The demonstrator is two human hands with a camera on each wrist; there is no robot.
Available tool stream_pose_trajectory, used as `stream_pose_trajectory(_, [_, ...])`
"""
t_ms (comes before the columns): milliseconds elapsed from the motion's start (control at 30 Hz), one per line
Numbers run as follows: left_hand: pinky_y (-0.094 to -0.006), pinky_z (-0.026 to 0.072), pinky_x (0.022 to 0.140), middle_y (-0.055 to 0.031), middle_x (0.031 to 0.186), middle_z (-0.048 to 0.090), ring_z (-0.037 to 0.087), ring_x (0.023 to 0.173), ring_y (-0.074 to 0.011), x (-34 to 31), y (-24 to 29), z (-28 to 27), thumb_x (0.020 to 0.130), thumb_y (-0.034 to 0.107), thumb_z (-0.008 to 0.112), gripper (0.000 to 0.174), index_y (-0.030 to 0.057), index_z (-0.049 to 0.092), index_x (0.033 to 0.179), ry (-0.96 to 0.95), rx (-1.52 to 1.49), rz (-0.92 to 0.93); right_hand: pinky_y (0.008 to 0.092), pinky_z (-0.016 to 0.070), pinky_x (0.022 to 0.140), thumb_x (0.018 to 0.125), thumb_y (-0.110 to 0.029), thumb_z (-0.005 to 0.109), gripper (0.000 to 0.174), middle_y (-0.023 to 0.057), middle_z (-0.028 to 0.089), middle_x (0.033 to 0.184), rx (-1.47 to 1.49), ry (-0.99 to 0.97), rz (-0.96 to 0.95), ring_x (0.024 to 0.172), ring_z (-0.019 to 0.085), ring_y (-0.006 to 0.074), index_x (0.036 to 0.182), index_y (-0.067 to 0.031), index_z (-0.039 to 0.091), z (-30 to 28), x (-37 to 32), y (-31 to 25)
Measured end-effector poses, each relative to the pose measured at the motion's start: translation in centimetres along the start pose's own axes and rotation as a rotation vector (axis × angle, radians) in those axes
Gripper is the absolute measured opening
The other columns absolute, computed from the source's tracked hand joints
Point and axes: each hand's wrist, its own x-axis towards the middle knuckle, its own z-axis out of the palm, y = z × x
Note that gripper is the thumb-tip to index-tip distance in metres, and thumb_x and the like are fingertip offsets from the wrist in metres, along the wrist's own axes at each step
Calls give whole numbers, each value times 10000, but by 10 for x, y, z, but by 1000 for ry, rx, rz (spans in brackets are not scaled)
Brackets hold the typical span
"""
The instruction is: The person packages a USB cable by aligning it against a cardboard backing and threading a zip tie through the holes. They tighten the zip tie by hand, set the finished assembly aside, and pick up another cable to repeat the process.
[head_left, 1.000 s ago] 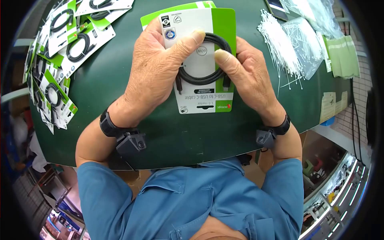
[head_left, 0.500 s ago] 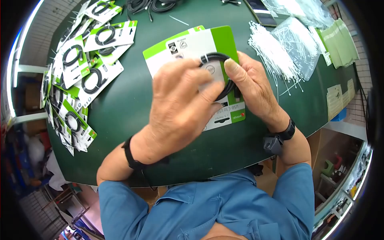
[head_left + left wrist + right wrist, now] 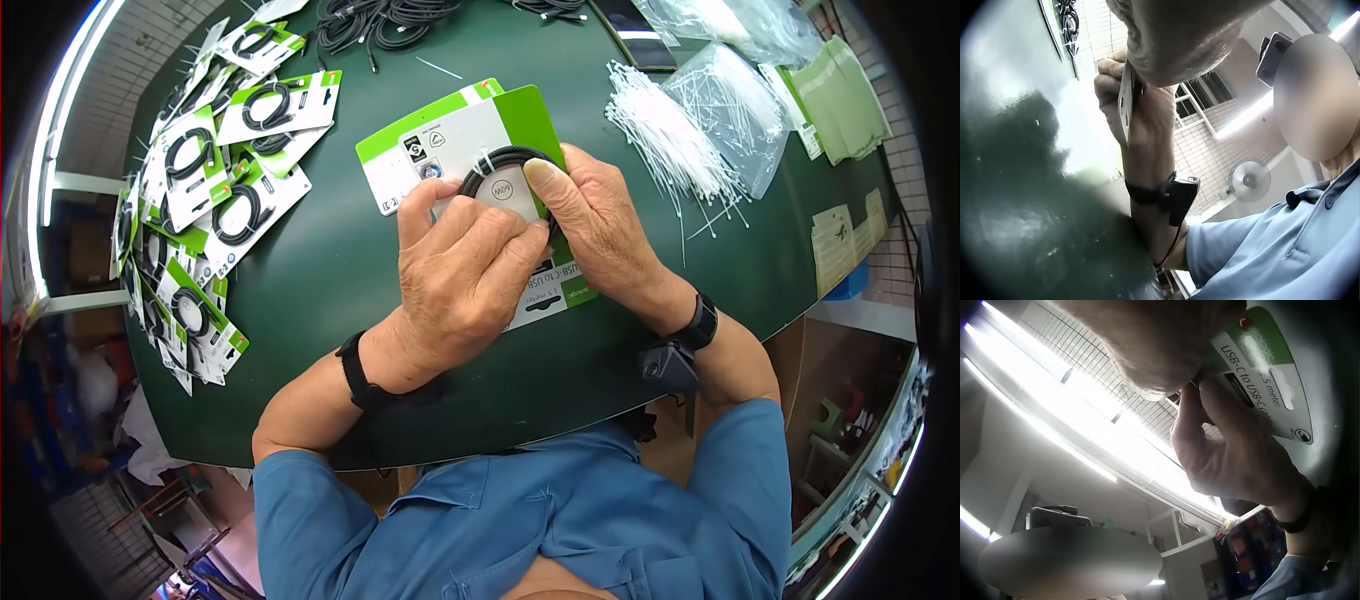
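A white and green cable card (image 3: 455,140) carries a coiled black cable (image 3: 515,155) with a white tie at its upper left. The right hand (image 3: 610,225) grips the card's right side, thumb on the coil. Over the card's lower left, the left hand (image 3: 465,275) has curled fingers at the coil; its fingertips are partly hidden. Another green-edged card (image 3: 485,90) shows behind. In the left wrist view the card (image 3: 1125,106) is edge-on in the right hand (image 3: 1150,122). The right wrist view has the left hand (image 3: 1235,453) pinching beside the printed card (image 3: 1260,369).
Carded cables (image 3: 190,160) are piled at the left of the green table (image 3: 330,260). Loose black cables (image 3: 385,20) and a phone (image 3: 635,35) lie at the back. White ties (image 3: 670,130), a clear bag (image 3: 735,110) and green cards (image 3: 840,100) are at the right.
The left hand left its thumb-on-top grip at the card's left side and came across the coil's lower part, fingers curled. A white tie on the coil came into view. The right hand kept its grip.
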Motion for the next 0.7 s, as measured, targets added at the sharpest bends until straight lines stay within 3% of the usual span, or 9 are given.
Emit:
stream_pose_trajectory(167, [-443,446,954,-7,919,660,630,894,-208,14,-13,-9,740,76,822,294,75,747,1024,-71,-155,-13,271,535,746,1127,-364,535,423,47,717,951,68,-55,57,839,625,87,1219,32,649,-8,5,-1])
stream_pose_trajectory(300, [-430,431,958,-36,972,666,626,936,-259,29,-23,-22,708,81,854,399,73,738,1089,47,-282,-162,242,518,748,1118,-359,554,401,25,697,990,106,-163,138,865,608,55,1241,12,643,-18,7,-13])
stream_pose_trajectory(400, [-426,455,935,-67,1040,670,621,976,-309,27,-31,-15,724,75,849,429,58,734,1138,-18,-57,-32,244,533,763,1086,-308,618,366,26,705,1005,43,-206,139,876,629,62,1252,17,637,-15,6,-10])
stream_pose_trajectory(500, [-419,495,897,-98,1066,659,615,997,-326,21,-33,-14,767,51,826,365,56,742,1122,-90,-15,22,255,553,818,988,-204,725,383,35,717,1047,-256,-269,-191,928,655,82,1280,25,629,-10,1,2])
stream_pose_trajectory(533, [-415,516,877,-114,1078,653,611,1007,-335,21,-34,-15,789,39,814,334,55,746,1115,-124,16,62,255,553,818,988,-204,725,383,35,717,1047,-256,-283,-181,928,655,82,1280,25,629,-10,1,1])
stream_pose_trajectory(633, [-423,527,887,-108,1072,650,614,1014,-333,24,-32,-19,788,22,802,321,43,744,1102,-137,-20,83,273,561,867,891,-137,792,469,48,721,1075,-91,-336,107,972,662,103,1297,29,627,-13,1,-14])
stream_pose_trajectory(700, [-427,533,892,-105,1069,649,615,1018,-331,26,-34,-21,787,13,796,314,37,743,1096,-137,-35,98,275,561,866,894,-139,791,469,52,722,1077,-123,-362,84,971,662,106,1301,29,628,-16,2,-17])
